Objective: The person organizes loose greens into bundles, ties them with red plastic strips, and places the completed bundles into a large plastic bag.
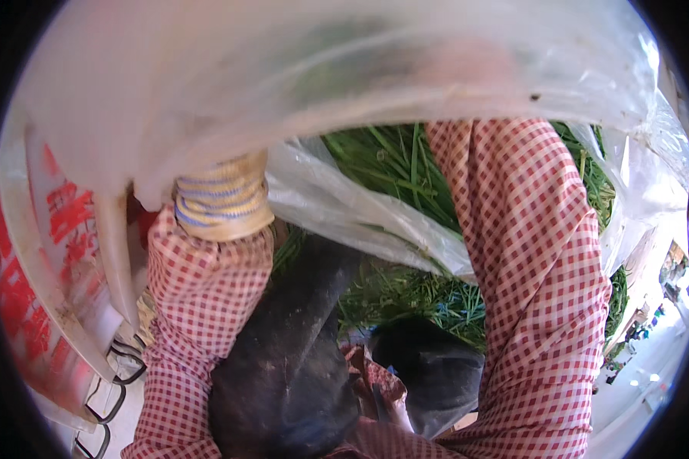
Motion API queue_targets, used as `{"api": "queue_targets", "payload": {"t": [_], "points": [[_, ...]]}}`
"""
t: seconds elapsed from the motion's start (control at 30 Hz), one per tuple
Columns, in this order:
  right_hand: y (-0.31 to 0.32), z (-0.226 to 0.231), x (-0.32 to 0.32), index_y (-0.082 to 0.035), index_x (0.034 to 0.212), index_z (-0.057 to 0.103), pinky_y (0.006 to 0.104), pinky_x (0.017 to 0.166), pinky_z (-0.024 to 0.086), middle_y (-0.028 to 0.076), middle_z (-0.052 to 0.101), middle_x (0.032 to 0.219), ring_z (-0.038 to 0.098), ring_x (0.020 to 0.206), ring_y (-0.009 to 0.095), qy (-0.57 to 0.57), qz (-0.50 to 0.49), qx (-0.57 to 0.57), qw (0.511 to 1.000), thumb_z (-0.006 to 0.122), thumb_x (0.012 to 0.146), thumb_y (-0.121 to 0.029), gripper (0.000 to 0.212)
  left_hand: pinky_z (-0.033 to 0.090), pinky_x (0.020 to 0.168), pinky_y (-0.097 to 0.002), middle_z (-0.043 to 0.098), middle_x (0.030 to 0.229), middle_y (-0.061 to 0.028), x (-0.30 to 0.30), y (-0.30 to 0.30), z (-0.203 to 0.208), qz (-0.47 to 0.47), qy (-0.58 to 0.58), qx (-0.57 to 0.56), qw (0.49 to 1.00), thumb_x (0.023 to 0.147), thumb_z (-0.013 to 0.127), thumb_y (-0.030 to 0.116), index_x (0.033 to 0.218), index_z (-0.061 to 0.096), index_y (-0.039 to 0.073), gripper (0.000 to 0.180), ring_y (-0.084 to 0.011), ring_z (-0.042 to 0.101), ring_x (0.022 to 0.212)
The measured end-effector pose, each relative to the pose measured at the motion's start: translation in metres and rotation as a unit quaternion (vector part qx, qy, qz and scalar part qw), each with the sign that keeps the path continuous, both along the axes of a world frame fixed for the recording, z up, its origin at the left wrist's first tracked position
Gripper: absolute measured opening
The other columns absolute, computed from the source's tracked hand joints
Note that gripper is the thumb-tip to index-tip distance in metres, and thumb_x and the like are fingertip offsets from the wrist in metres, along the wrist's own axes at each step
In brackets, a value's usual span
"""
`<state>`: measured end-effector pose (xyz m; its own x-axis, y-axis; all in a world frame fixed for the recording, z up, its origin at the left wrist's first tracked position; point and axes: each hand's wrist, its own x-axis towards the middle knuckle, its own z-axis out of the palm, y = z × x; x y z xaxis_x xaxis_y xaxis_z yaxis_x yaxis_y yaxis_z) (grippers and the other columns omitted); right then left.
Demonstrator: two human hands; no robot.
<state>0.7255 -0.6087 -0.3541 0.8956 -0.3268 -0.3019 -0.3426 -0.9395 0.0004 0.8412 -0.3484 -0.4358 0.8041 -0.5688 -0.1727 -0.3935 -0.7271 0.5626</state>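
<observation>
A large translucent plastic bag [207,92] spreads across the top of the view, close to the camera. Long green grass [390,164] shows in its opening, below the raised film. My left hand [223,197] wears a glove with a cream, yellow and blue ribbed cuff; the film hides its fingers. On the right, my arm in a red-and-white checked sleeve [532,229] reaches under the plastic over the grass. My right hand is at most a pinkish blur through the film, its fingers indistinct. A loose fold of plastic [360,203] lies between the arms.
My dark-clothed leg [291,367] and a dark boot-like shape [429,367] are below. More cut grass [413,302] lies around them. At left stand a red-and-white panel [61,222] with a pale curved frame and black metal loops [111,394]. Small scattered bits [639,329] lie at right.
</observation>
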Motion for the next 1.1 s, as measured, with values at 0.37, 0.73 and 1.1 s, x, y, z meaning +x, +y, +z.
{"api": "queue_targets", "payload": {"t": [0.37, 0.73, 1.1], "points": [[0.076, -0.053, -0.096, -0.017, 0.153, 0.026, 0.0490, 0.101, 0.040, 0.015, 0.054, 0.128, 0.053, 0.117, 0.033, -0.141, 0.001, -0.021, 0.990, 0.071, 0.075, -0.022, 0.090, 0.050, 0.086, -0.0327, 0.063, 0.111, -0.0097, -0.033, 0.038, 0.017, -0.010, 0.015, 0.008, 1.000, 0.084, 0.075, 0.027, 0.134, 0.053, 0.010, 0.058, -0.0206, 0.060, 0.100], [0.077, -0.032, -0.110, -0.016, 0.146, 0.038, 0.0528, 0.108, 0.034, 0.018, 0.040, 0.142, 0.039, 0.131, 0.039, -0.212, -0.016, 0.039, 0.976, 0.076, 0.067, -0.020, 0.089, 0.050, 0.087, -0.0328, 0.063, 0.114, -0.0102, -0.046, 0.038, 0.006, -0.017, 0.035, 0.025, 0.999, 0.083, 0.075, 0.028, 0.134, 0.054, 0.011, 0.057, -0.0208, 0.060, 0.102], [0.090, -0.035, -0.122, -0.011, 0.140, 0.044, 0.0505, 0.107, 0.037, 0.016, 0.052, 0.132, 0.048, 0.126, 0.035, -0.211, 0.019, 0.127, 0.969, 0.071, 0.070, -0.020, 0.075, 0.050, 0.088, -0.0329, 0.062, 0.117, -0.0107, -0.018, -0.007, -0.007, -0.038, 0.026, 0.076, 0.996, 0.083, 0.075, 0.029, 0.133, 0.055, 0.011, 0.057, -0.0211, 0.060, 0.104]]}}
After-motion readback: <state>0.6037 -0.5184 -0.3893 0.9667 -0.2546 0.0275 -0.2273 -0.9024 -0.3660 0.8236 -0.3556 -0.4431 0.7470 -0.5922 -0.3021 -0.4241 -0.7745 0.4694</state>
